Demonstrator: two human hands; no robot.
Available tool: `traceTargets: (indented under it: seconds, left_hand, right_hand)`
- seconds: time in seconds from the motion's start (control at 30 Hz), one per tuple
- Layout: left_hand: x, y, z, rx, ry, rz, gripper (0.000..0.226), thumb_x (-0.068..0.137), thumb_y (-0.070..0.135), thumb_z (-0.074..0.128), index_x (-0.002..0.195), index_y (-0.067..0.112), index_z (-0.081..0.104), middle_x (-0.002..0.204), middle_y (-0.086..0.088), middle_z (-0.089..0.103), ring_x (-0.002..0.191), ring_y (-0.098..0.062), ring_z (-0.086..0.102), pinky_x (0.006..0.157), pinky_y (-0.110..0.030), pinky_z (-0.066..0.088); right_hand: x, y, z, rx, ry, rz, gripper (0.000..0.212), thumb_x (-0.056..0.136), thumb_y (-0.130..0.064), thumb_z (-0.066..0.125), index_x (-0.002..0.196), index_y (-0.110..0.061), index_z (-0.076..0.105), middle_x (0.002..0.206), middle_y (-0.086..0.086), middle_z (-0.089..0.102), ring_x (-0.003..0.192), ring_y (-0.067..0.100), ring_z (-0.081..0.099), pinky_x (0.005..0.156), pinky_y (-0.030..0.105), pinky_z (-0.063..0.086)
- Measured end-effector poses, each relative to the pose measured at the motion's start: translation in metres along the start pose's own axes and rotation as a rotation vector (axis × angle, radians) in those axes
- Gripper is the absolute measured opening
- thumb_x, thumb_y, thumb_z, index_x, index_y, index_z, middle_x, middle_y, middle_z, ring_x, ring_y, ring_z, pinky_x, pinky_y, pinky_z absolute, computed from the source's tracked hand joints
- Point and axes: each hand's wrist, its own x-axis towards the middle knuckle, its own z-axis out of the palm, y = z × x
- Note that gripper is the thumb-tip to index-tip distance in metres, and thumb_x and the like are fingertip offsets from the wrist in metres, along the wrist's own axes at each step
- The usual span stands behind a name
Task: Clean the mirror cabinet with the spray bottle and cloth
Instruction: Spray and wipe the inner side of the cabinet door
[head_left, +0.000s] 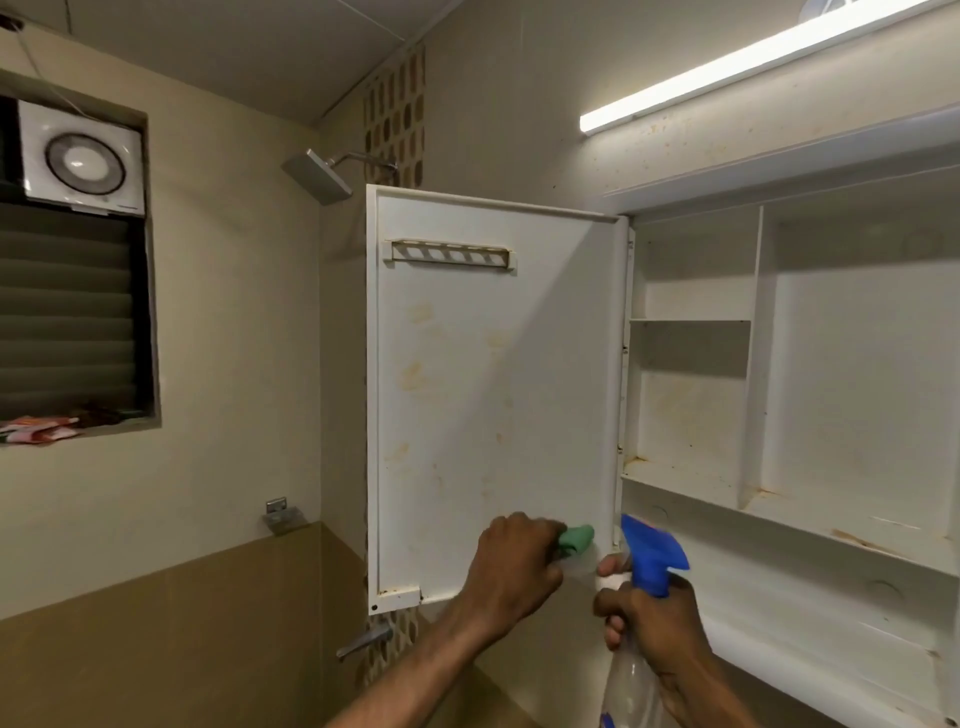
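Note:
The white mirror cabinet (852, 374) hangs on the right wall with its door (488, 395) swung wide open to the left, showing the door's stained inner face. My left hand (511, 566) is closed around a green cloth (576, 539) and presses it against the door's lower right corner. My right hand (652, 621) grips a clear spray bottle with a blue trigger head (652, 553), held upright just below the hinge edge, nozzle toward the door. The cabinet shelves are bare, with yellowish stains.
A shower head (317, 174) sticks out behind the door's top left corner. An exhaust fan (83, 158) and a louvred window (67, 312) sit on the left wall. A tube light (727, 67) glows above the cabinet. A tap lever (363, 640) is below the door.

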Motion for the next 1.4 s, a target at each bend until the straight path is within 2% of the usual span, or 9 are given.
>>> traceTargets:
  seconds: [0.13, 0.3, 0.4, 0.57, 0.63, 0.73, 1.0, 1.17, 1.4]
  left_hand:
    - [0.035, 0.015, -0.083, 0.051, 0.323, -0.003, 0.030, 0.081, 0.039, 0.043, 0.095, 0.020, 0.063, 0.083, -0.004, 0.071, 0.077, -0.026, 0.066, 0.064, -0.031, 0.049]
    - [0.090, 0.019, -0.162, 0.532, 0.654, 0.197, 0.056, 0.078, 0.000, 0.057, 0.133, 0.003, 0.049, 0.126, -0.016, 0.061, 0.106, -0.032, 0.064, 0.082, -0.041, 0.056]
    - [0.110, 0.005, -0.170, 0.808, 0.486, 0.236, 0.052, 0.083, -0.002, 0.049, 0.135, -0.004, 0.043, 0.134, -0.023, 0.052, 0.122, -0.035, 0.052, 0.103, -0.041, 0.042]
    - [0.109, -0.043, -0.158, 0.686, 0.403, 0.106, 0.058, 0.087, 0.012, 0.054, 0.143, 0.013, 0.037, 0.145, -0.005, 0.045, 0.129, -0.024, 0.046, 0.095, -0.039, 0.047]
    - [0.113, -0.040, -0.161, 0.600, 0.444, 0.087, 0.046, 0.086, 0.014, 0.050, 0.132, 0.018, 0.050, 0.126, -0.003, 0.061, 0.108, -0.025, 0.061, 0.075, -0.037, 0.052]
    - [0.119, -0.030, -0.172, 0.590, 0.494, 0.079, 0.030, 0.082, 0.020, 0.048, 0.108, 0.021, 0.064, 0.085, -0.003, 0.069, 0.073, -0.025, 0.063, 0.056, -0.029, 0.037]
    - [0.116, -0.024, -0.168, 0.525, 0.513, 0.023, 0.025, 0.080, 0.017, 0.047, 0.097, 0.017, 0.066, 0.062, -0.001, 0.047, 0.056, -0.019, 0.040, 0.054, -0.028, 0.029]
    - [0.113, -0.025, -0.153, 0.573, 0.513, 0.017, 0.016, 0.083, 0.019, 0.046, 0.092, 0.017, 0.060, 0.064, 0.001, 0.052, 0.054, -0.019, 0.038, 0.051, -0.028, 0.024]
    - [0.090, -0.023, -0.122, 0.570, 0.409, 0.041, 0.031, 0.074, 0.013, 0.049, 0.103, 0.013, 0.059, 0.084, -0.001, 0.063, 0.067, -0.027, 0.063, 0.052, -0.029, 0.033]
  right_hand:
    - [0.011, -0.041, 0.003, 0.021, -0.006, -0.136, 0.027, 0.069, 0.018, 0.066, 0.085, -0.003, 0.063, 0.047, 0.011, 0.052, 0.036, 0.019, 0.048, 0.045, 0.030, 0.047]
    - [0.023, -0.092, 0.032, 0.034, -0.083, -0.219, 0.027, 0.065, 0.011, 0.067, 0.085, -0.007, 0.068, 0.051, 0.006, 0.057, 0.040, 0.017, 0.052, 0.044, 0.027, 0.049]
    - [0.030, -0.120, 0.061, 0.064, -0.144, -0.233, 0.025, 0.064, 0.011, 0.067, 0.079, -0.010, 0.069, 0.051, 0.004, 0.055, 0.041, 0.015, 0.050, 0.044, 0.026, 0.048]
    - [0.039, -0.146, 0.106, 0.043, -0.198, -0.196, 0.028, 0.064, 0.009, 0.064, 0.085, -0.010, 0.068, 0.047, 0.002, 0.049, 0.039, 0.017, 0.044, 0.046, 0.026, 0.045]
    - [0.043, -0.148, 0.118, 0.024, -0.205, -0.187, 0.031, 0.064, 0.006, 0.063, 0.090, -0.010, 0.069, 0.044, -0.001, 0.048, 0.038, 0.016, 0.045, 0.048, 0.026, 0.047]
    - [0.049, -0.149, 0.127, 0.018, -0.158, -0.187, 0.021, 0.061, 0.007, 0.064, 0.073, -0.011, 0.062, 0.041, 0.000, 0.048, 0.038, 0.016, 0.046, 0.049, 0.027, 0.049]
    - [0.054, -0.133, 0.128, -0.060, -0.051, -0.179, 0.019, 0.059, 0.004, 0.065, 0.061, -0.013, 0.057, 0.043, 0.003, 0.051, 0.039, 0.019, 0.050, 0.052, 0.031, 0.054]
    - [0.053, -0.120, 0.123, -0.095, -0.027, -0.170, 0.015, 0.055, -0.002, 0.066, 0.067, -0.009, 0.062, 0.046, 0.004, 0.054, 0.040, 0.020, 0.053, 0.055, 0.033, 0.057]
    - [0.041, -0.087, 0.113, -0.083, -0.014, -0.146, 0.014, 0.055, -0.001, 0.067, 0.060, -0.011, 0.059, 0.045, 0.003, 0.054, 0.036, 0.018, 0.050, 0.050, 0.029, 0.050]
